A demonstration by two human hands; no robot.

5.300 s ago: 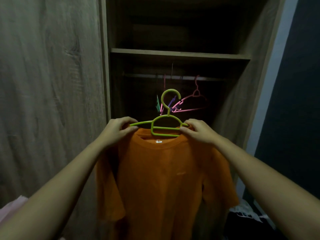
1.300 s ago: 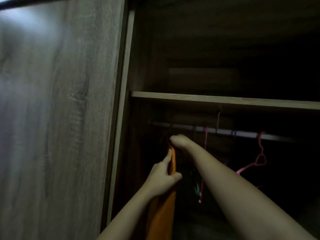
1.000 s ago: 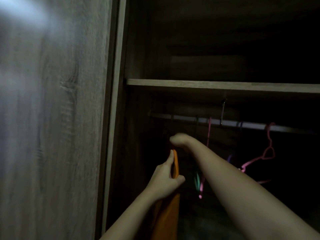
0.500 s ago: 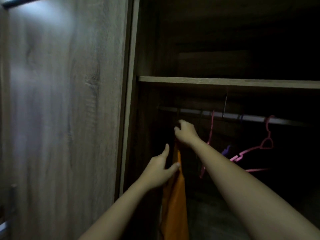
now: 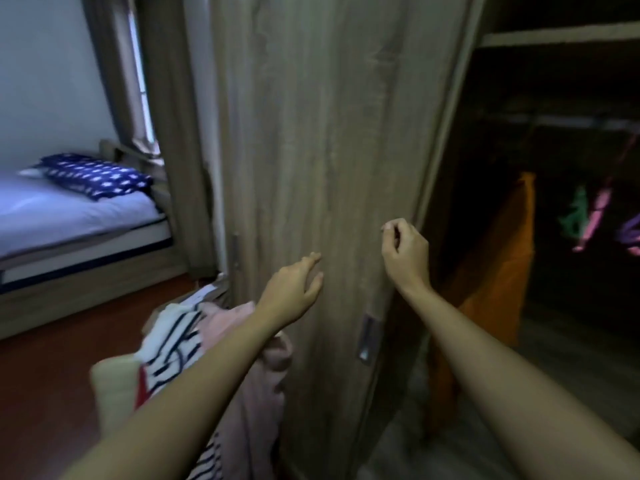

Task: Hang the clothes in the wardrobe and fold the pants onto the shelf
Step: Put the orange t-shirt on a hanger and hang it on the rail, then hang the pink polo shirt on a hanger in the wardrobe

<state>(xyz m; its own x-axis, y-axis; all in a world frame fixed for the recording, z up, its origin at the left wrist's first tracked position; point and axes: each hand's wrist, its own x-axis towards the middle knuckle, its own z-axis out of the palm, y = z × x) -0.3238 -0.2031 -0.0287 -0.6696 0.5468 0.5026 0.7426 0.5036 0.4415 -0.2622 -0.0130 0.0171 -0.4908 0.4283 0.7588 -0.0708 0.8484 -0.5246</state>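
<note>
- Inside wardrobe, right of view: orange short-sleeve t-shirt [image 5: 498, 271] hangs edge-on under the pale metal hanging rail [image 5: 571, 121]. Hanger + hook are lost in the dark, so can't confirm it's seated.
- Further right on the same rail: pink plastic hanger [image 5: 595, 213], green plastic clip-like piece [image 5: 575, 216], purple one [image 5: 630, 233] at frame edge. All look bare afaict.
- Light wooden shelf [image 5: 554, 38] above rail: only the front edge shows, no pants visible on it.
- Left hand [image 5: 294, 289]: in front of the grey-brown wood-grain wardrobe door [image 5: 329, 133], fingers loosely spread, holding nothing. Can't tell if it touches the door.
- Right hand [image 5: 405, 252]: by the door's right edge, fingers curled in, nothing in them, apart from the shirt.
- Under the left forearm, lower left: heap w/ white-and-navy striped garment [image 5: 173, 344] + pale pink garment [image 5: 266, 375], both unsorted.
- Step, my read: orange shirt looks done and we're between items, w/ the next garment to fetch from the heap.
- Next move needs: reach down-left, pull one piece clear of the pile, ID it.
  - Top: take a bare hanger off the rail, thread it, hook it beside the orange one.
  - Pants: fold flat, then up onto the shelf.
- Bkgd: bed w/ navy star-print pillow [image 5: 97, 176], not relevant.
</note>
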